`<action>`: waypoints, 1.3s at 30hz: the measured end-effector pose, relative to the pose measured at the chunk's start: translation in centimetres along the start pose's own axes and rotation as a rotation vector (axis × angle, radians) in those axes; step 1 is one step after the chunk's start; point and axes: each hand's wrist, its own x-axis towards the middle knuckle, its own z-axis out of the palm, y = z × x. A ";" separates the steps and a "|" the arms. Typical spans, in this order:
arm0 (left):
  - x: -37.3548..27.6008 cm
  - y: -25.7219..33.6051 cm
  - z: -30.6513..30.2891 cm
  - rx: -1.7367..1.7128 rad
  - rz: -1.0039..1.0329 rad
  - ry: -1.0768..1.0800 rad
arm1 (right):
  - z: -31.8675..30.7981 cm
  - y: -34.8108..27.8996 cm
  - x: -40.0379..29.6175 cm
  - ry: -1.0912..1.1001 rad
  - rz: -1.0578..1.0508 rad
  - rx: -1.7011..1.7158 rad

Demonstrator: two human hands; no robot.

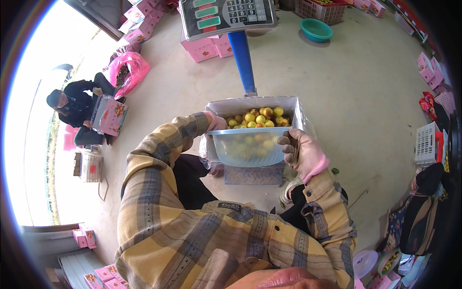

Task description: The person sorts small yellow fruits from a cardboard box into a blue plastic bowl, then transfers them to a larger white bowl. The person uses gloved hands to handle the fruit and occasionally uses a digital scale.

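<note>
A translucent blue plastic basin (249, 150) holds round yellow-green and reddish-brown fruit (260, 118), which look like jujubes. It is at the near side of an open carton (249, 104) lined with clear plastic, and hides much of the carton's inside. My right hand (301, 150), in a pink-cuffed glove with soiled fingers, grips the basin's right rim. At the left rim is my left hand (216, 122) in a pink glove, its fingers mostly hidden behind the rim and fruit. The carton stands at the foot of a blue scale post (242, 65).
The scale's display and keypad (227, 18) rise beyond the carton. A seated person (77, 108) at the left holds a pink printed carton (113, 117) near a pink plastic bag (131, 72). A green basin (316, 30) sits on the floor (361, 90); crates and bags line the right side.
</note>
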 end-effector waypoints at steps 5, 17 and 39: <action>-4.7 1.4 0.3 -0.005 -0.048 0.083 | 0.2 -0.1 -0.9 -0.032 0.066 -0.111; -11.2 0.9 2.6 -0.199 -0.085 0.232 | 1.1 0.6 -2.8 -0.243 0.124 -0.277; -10.5 2.1 1.0 -0.191 -0.063 0.179 | 0.3 0.4 -2.6 -0.264 0.048 -0.318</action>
